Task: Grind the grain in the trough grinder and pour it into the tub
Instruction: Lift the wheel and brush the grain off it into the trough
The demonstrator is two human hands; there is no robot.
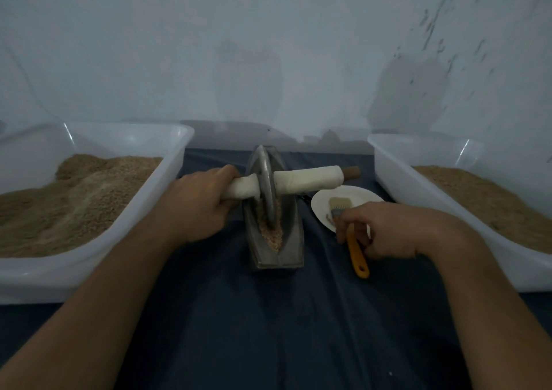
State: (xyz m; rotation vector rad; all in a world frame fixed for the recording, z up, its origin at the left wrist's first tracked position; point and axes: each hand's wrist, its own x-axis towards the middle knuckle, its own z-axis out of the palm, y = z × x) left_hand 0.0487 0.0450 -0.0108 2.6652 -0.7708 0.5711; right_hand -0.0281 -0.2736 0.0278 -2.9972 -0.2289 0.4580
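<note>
My left hand (200, 201) is clenched around the cloth-wrapped left end of the roller handle (304, 179). My right hand (385, 231) pinches the brush (352, 240) by its yellow handle, bristles resting on the white plate (321, 207) just right of the trough grinder (273, 210). The grinder sits on the dark cloth (268, 315) between the left tub (89, 198) and the right tub (466, 204); both already hold meal. The grinding wheel (266, 186) stands upright in the trough, on the grain (270, 231), which looks partly crushed. I judge grinding near its end or paused; pouring is not yet done. The trough's long axis runs away from me toward the wall; the handle lies across it, left to right.
</note>
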